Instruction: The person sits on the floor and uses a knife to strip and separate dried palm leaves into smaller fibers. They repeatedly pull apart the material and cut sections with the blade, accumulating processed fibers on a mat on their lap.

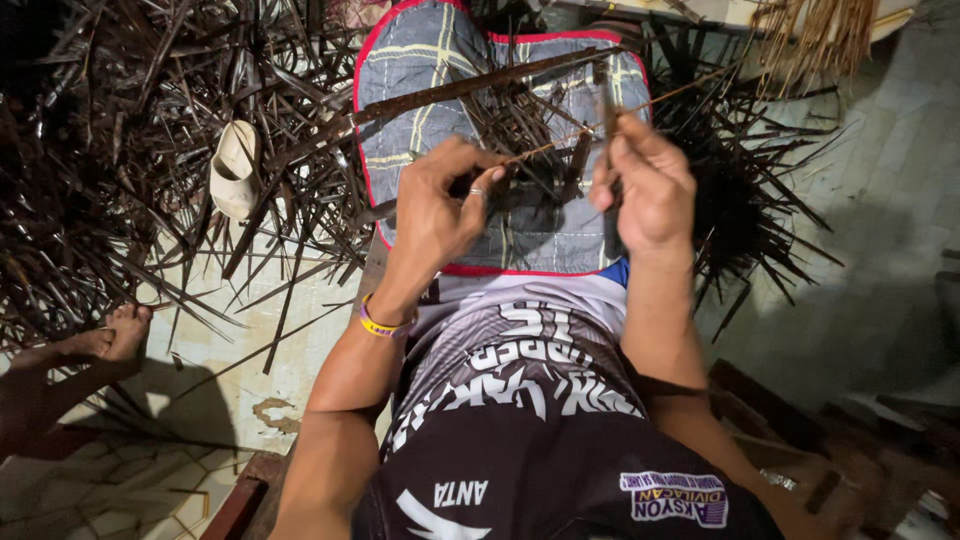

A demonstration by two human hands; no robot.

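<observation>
Left hand (435, 205): a thin silver-coloured ring (478, 192) sits on one finger, near its middle joint. Behind the fingers, at the wrist, a narrow yellow band with a purple strip (377, 325). Right hand (650, 185): no ring shows on its fingers; wrist bare. Both forearms bare, no sleeves reaching down toward the fingers. Torso: a sleeveless jersey-type shirt, black and grey with large white block lettering (520, 400), a blue edge (615, 272) at the hem nearest the right fingers, and a small purple-and-yellow printed patch (675, 497) low on the chest.
</observation>
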